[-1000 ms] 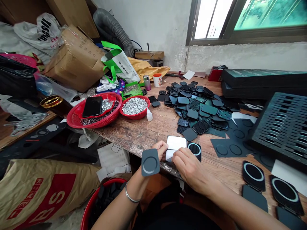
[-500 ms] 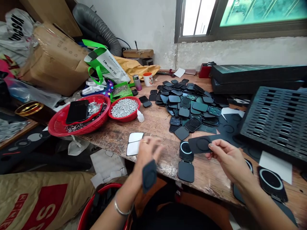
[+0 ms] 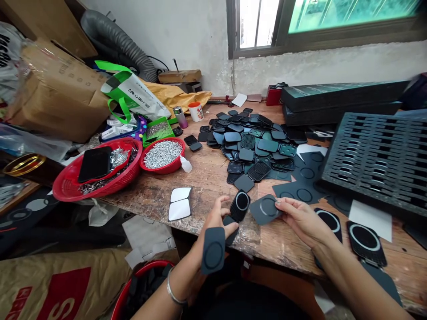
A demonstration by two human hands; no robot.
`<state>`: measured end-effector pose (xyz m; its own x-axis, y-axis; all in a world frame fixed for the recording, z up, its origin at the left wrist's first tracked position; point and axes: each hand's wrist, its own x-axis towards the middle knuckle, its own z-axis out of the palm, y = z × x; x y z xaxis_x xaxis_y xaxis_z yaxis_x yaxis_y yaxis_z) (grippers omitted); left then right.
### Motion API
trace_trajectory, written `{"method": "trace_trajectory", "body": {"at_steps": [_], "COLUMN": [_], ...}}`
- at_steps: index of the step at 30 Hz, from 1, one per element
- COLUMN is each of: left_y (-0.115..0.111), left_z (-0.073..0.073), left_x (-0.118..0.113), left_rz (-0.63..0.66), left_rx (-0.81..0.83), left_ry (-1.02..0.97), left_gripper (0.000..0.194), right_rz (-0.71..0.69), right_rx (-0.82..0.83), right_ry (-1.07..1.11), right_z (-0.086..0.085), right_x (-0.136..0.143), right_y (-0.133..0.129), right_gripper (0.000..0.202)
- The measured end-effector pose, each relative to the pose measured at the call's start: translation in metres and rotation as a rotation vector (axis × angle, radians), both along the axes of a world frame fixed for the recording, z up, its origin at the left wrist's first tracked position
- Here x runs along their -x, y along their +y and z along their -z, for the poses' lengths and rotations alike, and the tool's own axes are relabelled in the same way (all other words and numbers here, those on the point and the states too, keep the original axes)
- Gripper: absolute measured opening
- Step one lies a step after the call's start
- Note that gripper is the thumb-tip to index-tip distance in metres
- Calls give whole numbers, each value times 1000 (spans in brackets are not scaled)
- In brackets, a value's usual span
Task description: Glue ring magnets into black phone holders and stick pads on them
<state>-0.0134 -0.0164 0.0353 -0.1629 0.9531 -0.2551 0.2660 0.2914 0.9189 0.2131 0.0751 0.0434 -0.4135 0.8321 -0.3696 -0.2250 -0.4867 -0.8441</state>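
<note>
My left hand point(image 3: 216, 218) is closed around the lower half of a hinged black charger case point(image 3: 240, 201). The upper half of the case, with a pale ring in it, tilts up off the table. On the back of my left wrist clings a dark square sticker point(image 3: 213, 251) marked with a ring. Between thumb and fingers, my right hand point(image 3: 300, 218) pinches a second grey-black sticker point(image 3: 266, 210) by its right edge, just beside the case and apart from it. To the left on the wooden table lies a white two-part backing sheet point(image 3: 180, 210) with dark edges.
A heap of black case parts point(image 3: 247, 154) covers the table's middle. At right stand a slotted black foam tray point(image 3: 376, 160) and open ringed cases point(image 3: 365, 242). Red baskets point(image 3: 63, 189) and a bowl of metal pins point(image 3: 163, 155) sit left, near a small white bottle point(image 3: 186, 165).
My left hand has moved right from beside the white backing sheet and taken hold of the hinged case, lifting and tilting it. The sticker in my right hand has tilted. The view has shifted right.
</note>
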Motion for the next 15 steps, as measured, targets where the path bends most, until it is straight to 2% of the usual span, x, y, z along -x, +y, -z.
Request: {"method": "trace_trajectory", "body": {"at_steps": [2, 4, 10, 15], "left_y": [-1, -4, -10, -11], "left_z": [-2, -6, -18, -18], "left_x": [8, 9, -10, -14], "left_rz": [-4, 15, 4, -30], "left_rx": [85, 144, 240, 240], "left_ry": [-197, -308, -629, -635], "left_gripper": [48, 33, 37, 32], "right_rz": [0, -25, -73, -17], "right_rx": [5, 42, 120, 113], "right_ry": [24, 44, 95, 81], "right_z": [0, -2, -9, -9], "right_x": [5, 11, 26, 33], "right_y": [-2, -5, -19, -27], "right_gripper": [18, 18, 18, 22]}}
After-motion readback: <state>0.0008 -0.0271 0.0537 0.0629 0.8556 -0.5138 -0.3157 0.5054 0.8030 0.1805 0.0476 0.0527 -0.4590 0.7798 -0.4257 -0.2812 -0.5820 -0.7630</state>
